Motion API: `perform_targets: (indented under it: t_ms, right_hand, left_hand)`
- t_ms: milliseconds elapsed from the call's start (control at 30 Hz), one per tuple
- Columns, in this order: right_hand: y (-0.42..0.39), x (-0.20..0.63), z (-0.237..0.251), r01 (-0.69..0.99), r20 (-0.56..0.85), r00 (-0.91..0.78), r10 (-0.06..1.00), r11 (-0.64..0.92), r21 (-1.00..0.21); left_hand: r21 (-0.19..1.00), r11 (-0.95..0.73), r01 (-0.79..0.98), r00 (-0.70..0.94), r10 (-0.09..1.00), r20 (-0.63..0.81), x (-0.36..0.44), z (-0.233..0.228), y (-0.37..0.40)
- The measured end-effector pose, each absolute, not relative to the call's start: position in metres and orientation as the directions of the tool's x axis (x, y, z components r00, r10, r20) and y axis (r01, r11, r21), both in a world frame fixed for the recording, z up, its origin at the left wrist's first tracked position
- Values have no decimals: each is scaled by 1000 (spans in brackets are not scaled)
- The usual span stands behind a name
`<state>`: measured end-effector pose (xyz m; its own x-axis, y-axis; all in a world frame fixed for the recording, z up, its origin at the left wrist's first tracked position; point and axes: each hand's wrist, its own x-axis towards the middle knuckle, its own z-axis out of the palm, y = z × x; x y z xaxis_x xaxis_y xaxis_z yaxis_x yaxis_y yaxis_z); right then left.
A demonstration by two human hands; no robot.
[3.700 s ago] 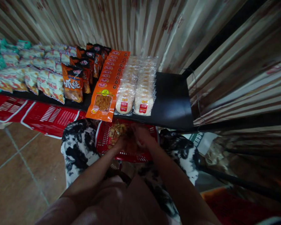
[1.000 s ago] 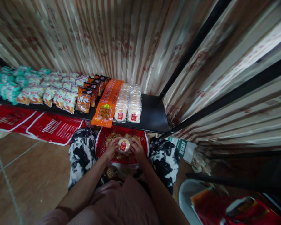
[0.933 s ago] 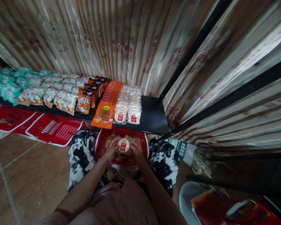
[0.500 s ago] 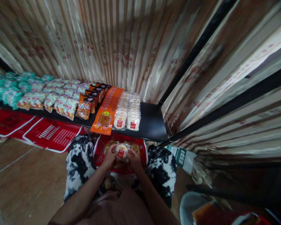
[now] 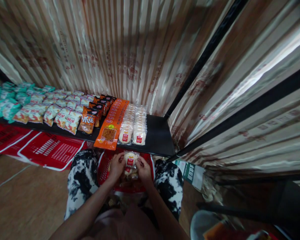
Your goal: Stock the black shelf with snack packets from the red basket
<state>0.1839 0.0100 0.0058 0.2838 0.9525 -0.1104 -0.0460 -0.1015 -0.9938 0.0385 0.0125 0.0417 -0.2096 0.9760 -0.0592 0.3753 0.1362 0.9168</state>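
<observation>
Between my two hands is a clear packet of round white crackers [image 5: 130, 159] with a red label, held over a red basket [image 5: 103, 169]. My left hand [image 5: 117, 165] pinches its left edge, and my right hand [image 5: 143, 168] pinches the right edge. More packets lie in the basket below, partly hidden by my hands. Just beyond, two rows of the same cracker packets [image 5: 139, 137] stand on a black shelf [image 5: 158, 135]. To their left lies a flat orange snack bag [image 5: 111, 125].
Orange and black snack bags [image 5: 87, 120], white bags [image 5: 67, 118] and green bags [image 5: 8, 108] line the shelf's left part. Red baskets [image 5: 50, 150] sit beneath it. Black metal poles [image 5: 202, 63] and striped curtain surround the shelf. A pale tub [image 5: 200, 223] stands lower right.
The held packet and both hands have risen slightly toward the shelf's front edge, showing more packets in the basket. The whole view has shifted a little.
</observation>
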Motion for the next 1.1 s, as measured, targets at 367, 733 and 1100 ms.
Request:
perform_targets:
  t_ms: [367, 733, 1100]
  right_hand:
    - [28, 185, 34, -68, -101, 264, 959, -86, -994]
    - [42, 191, 26, 38, -76, 310, 948, -92, -995]
    - [49, 184, 48, 76, -21, 292, 956, -45, -996]
  left_hand:
    - [937, 48, 347, -178, 984, 16, 50, 69, 24]
    - [886, -24, 463, -146, 984, 103, 58, 70, 35]
    - [880, -70, 469, -158, 974, 161, 60, 75, 43]
